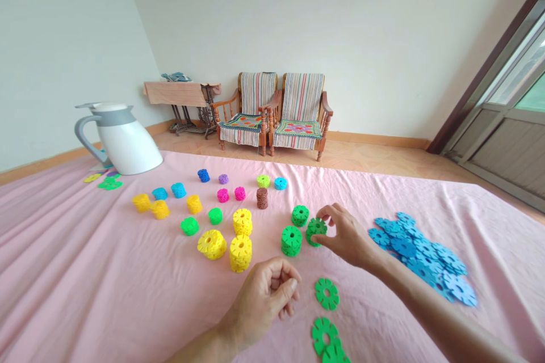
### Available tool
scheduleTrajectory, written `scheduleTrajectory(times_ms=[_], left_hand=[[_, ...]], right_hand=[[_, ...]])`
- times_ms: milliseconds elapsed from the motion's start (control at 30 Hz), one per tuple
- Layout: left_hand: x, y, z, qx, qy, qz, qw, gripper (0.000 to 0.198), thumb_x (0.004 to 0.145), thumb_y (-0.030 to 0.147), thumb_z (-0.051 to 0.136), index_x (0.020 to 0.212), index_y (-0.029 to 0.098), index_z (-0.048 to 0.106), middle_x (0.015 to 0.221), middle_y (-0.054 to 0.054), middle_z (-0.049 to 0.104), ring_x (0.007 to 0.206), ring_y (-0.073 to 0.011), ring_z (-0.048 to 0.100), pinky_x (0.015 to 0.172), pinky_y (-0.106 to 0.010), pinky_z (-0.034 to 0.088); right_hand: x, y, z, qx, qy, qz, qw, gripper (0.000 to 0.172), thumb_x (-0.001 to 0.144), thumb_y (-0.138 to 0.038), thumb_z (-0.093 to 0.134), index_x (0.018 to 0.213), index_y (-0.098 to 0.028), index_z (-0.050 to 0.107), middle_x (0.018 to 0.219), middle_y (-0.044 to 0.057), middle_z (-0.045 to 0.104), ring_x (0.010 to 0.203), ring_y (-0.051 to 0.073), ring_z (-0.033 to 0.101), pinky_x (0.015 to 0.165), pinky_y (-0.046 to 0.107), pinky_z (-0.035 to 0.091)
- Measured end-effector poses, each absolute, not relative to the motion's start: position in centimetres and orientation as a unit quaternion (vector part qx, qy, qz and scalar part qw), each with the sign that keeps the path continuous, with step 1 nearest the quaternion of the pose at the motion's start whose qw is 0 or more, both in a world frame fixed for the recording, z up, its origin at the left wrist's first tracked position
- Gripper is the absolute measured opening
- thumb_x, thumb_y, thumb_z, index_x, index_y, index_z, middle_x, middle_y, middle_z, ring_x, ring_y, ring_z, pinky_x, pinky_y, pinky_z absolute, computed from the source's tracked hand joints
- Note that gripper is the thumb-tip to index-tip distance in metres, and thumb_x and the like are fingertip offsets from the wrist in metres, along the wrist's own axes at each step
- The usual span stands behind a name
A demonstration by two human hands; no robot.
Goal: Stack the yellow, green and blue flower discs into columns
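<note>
My right hand [347, 235] pinches a green stack of snowflake discs [315, 230] and holds it on the pink cloth, beside two other green stacks [292, 240] [300, 215]. My left hand [266, 295] hovers nearer to me, fingers curled loosely into a fist with nothing visible in them. Loose green discs [327, 293] [326, 336] lie flat just right of the left hand. Yellow stacks [240, 252] [212, 244] stand left of the green ones.
A pile of blue discs [421, 255] lies at the right. Several small stacks in yellow, cyan, blue, pink, purple and brown [261, 198] stand further back. A white jug [123, 139] sits far left. Two wooden chairs [272, 113] stand by the wall.
</note>
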State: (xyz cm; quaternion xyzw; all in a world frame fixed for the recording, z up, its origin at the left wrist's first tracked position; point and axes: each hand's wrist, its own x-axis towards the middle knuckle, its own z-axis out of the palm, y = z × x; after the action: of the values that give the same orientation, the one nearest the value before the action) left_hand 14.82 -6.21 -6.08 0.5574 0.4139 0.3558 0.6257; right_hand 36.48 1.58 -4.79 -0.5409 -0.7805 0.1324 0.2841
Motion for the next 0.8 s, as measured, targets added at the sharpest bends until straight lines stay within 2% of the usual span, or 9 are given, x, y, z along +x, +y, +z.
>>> scheduleTrajectory(times_ms=[200,300,433,567,800], left_hand=[[14.8,-6.3,-6.0,0.557,0.416,0.353,0.626,0.027,0.08,0.04,0.06,0.082,0.014,0.053,0.066,0.0,0.058,0.049,-0.0081,0.052,0.045,-0.018,0.039],[14.8,-6.3,-5.9,0.557,0.419,0.351,0.625,0.028,0.08,0.041,0.06,0.082,0.014,0.053,0.066,0.0,0.058,0.049,-0.0083,0.052,0.045,-0.018,0.039],[14.9,-6.2,-5.6,0.561,0.422,0.351,0.62,0.028,0.08,0.042,0.06,0.08,0.015,0.053,0.065,0.0,0.058,0.049,-0.0086,0.052,0.044,-0.018,0.038],[15.0,-6.2,-5.5,0.561,0.426,0.348,0.618,0.027,0.079,0.04,0.06,0.083,0.014,0.054,0.066,0.0,0.058,0.049,-0.0083,0.052,0.044,-0.018,0.037],[15.0,-6.2,-5.6,0.571,0.426,0.345,0.611,0.024,0.08,0.038,0.058,0.084,0.014,0.054,0.067,0.0,0.058,0.049,-0.0078,0.052,0.043,-0.017,0.037]], right_hand=[[36.5,1.4,-4.5,-0.541,-0.78,0.119,0.292,0.03,0.072,-0.033,0.068,0.095,-0.021,0.055,0.09,0.004,0.056,0.08,0.019,0.057,0.071,0.034,0.046],[37.0,0.4,-3.9,-0.54,-0.776,0.126,0.299,0.025,0.077,-0.036,0.063,0.095,-0.021,0.055,0.09,0.004,0.056,0.08,0.019,0.057,0.071,0.034,0.046],[38.0,-2.7,-2.7,-0.503,-0.808,0.207,0.225,0.018,0.076,-0.023,0.061,0.093,-0.022,0.055,0.09,0.003,0.058,0.078,0.016,0.057,0.07,0.031,0.047],[38.0,-5.9,-2.0,-0.457,-0.834,0.279,0.136,0.038,0.069,-0.009,0.061,0.104,-0.024,0.054,0.1,0.002,0.057,0.088,0.016,0.057,0.077,0.03,0.046],[37.0,-6.8,-2.7,-0.449,-0.837,0.282,0.137,0.024,0.073,-0.008,0.057,0.092,-0.022,0.055,0.096,0.002,0.055,0.09,0.016,0.055,0.075,0.028,0.045]])
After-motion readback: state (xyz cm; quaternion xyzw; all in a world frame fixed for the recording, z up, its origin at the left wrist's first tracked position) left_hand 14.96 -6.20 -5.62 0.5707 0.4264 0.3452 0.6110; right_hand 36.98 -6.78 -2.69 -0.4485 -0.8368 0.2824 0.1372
